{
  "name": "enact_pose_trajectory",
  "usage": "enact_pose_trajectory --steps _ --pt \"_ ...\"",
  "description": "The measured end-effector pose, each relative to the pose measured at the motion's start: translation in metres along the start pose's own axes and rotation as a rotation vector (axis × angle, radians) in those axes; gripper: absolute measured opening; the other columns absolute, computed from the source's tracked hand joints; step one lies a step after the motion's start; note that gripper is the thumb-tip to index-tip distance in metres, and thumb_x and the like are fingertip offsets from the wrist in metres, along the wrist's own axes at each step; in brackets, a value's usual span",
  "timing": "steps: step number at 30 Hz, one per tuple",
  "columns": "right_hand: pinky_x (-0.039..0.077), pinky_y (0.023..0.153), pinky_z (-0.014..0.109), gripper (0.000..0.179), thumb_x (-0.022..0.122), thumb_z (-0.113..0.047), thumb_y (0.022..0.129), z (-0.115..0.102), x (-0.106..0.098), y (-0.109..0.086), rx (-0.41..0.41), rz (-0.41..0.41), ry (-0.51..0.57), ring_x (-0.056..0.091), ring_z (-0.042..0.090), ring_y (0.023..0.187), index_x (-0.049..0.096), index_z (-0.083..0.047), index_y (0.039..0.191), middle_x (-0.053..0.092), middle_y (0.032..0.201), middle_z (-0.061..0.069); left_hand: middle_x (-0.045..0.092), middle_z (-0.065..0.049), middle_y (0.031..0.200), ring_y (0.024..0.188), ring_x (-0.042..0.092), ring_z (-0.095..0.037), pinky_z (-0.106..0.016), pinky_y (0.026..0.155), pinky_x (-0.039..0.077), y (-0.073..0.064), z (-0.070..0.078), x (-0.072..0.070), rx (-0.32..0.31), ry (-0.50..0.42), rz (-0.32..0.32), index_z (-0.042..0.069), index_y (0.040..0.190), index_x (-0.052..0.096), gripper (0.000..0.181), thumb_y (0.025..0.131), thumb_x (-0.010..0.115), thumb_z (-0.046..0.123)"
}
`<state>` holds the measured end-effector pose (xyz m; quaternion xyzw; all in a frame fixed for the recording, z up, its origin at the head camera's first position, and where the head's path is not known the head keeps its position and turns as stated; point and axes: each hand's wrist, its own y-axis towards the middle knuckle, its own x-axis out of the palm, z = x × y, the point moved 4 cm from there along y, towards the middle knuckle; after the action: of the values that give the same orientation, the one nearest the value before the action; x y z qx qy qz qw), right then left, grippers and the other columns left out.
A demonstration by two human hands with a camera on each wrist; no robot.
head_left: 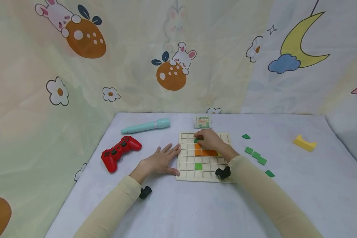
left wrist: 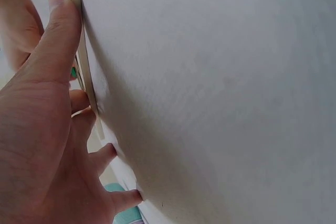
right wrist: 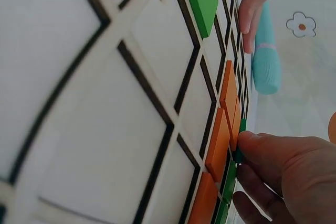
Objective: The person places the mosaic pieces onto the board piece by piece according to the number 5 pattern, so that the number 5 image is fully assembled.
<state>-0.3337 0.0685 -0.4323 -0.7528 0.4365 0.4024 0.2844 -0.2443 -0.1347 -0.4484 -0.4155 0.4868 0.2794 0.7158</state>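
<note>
green tile (head_left: pixel 196 140) near frame centre, pinched by right hand (head_left: pixel 209 139), seems mid-placement, though half hidden; spread left hand (head_left: pixel 160 161) touches grid board (head_left: pixel 185 172); next needs cell alignment.

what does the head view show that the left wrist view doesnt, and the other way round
Only the head view: the red controller, yellow block, patterned card and orange pieces.

Only the left wrist view: the palm side of the left hand; the head view shows its back.

Both: each of the hands, the gridded board, some green pieces and at least part of the teal stick.
</note>
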Motion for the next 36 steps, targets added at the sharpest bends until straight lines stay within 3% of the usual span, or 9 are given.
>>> enact_pose_trajectory --steps 12,18,22,30,36 --pt "0.051 0.095 0.039 0.031 0.065 -0.014 0.093 0.008 -0.001 -0.003 -0.02 0.018 0.023 0.06 0.021 0.101 0.066 -0.011 0.124 0.069 0.115 0.006 0.001 0.007 0.165 0.152 0.002 -0.029 -0.064 0.117 0.015 0.002 -0.001 0.004 0.012 -0.019 0.007 0.023 0.157 0.014 0.101 0.08 0.058 0.071" --pt "0.051 0.094 0.042 0.031 0.06 -0.013 0.095 0.019 -0.017 -0.015 -0.037 0.064 0.044 0.06 0.025 0.105 0.065 -0.009 0.125 0.067 0.118 0.008 0.002 0.006 0.165 0.152 0.002 -0.029 -0.064 0.116 0.014 0.002 0.001 0.002 0.006 -0.02 0.01 0.023 0.157 0.014 0.101 0.08 0.059 0.07" --pt "0.049 0.096 0.046 0.032 0.059 -0.015 0.096 0.046 -0.032 -0.025 0.009 0.093 0.068 0.06 0.029 0.109 0.063 -0.008 0.127 0.065 0.123 0.011 0.002 0.005 0.165 0.152 0.002 -0.029 -0.064 0.116 0.014 0.001 0.001 0.001 -0.001 -0.014 0.007 0.022 0.157 0.014 0.101 0.08 0.059 0.069" --pt "0.045 0.101 0.052 0.044 0.058 -0.023 0.096 0.125 -0.064 -0.062 0.198 0.157 0.107 0.055 0.04 0.12 0.053 -0.01 0.137 0.055 0.137 0.019 0.001 0.007 0.165 0.153 0.001 -0.028 -0.064 0.117 0.014 0.001 -0.002 0.002 0.001 -0.006 0.002 0.024 0.157 0.013 0.1 0.08 0.058 0.07" --pt "0.041 0.103 0.057 0.049 0.061 -0.02 0.094 0.153 -0.077 -0.084 0.237 0.184 0.084 0.05 0.046 0.123 0.049 -0.001 0.138 0.051 0.137 0.028 -0.001 0.008 0.165 0.153 0.001 -0.027 -0.063 0.117 0.013 0.002 -0.002 0.001 -0.001 -0.007 -0.004 0.025 0.157 0.012 0.101 0.08 0.058 0.071"
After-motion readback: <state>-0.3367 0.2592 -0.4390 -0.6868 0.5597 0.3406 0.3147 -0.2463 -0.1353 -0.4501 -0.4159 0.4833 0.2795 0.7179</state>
